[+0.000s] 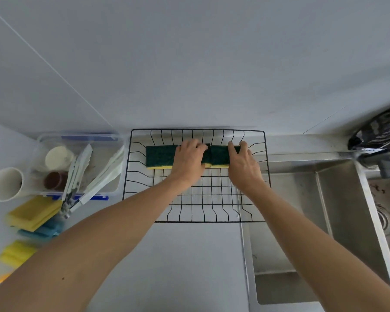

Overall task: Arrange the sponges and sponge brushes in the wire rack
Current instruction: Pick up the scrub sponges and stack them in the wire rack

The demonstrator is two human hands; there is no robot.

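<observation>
Pale grey wall [189, 52], white counter [189, 266], steel sink [302, 199], possibly double.

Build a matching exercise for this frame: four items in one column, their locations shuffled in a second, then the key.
Items
1. green scouring sponges
2. white cup
3. sponge brushes
4. yellow sponges

Locations
A. in the clear plastic container
B. on the counter, in front of that container
C. at the back of the wire rack, under both hands
D. lying at the far left

Pairs: 1-C, 2-D, 3-A, 4-B
</observation>
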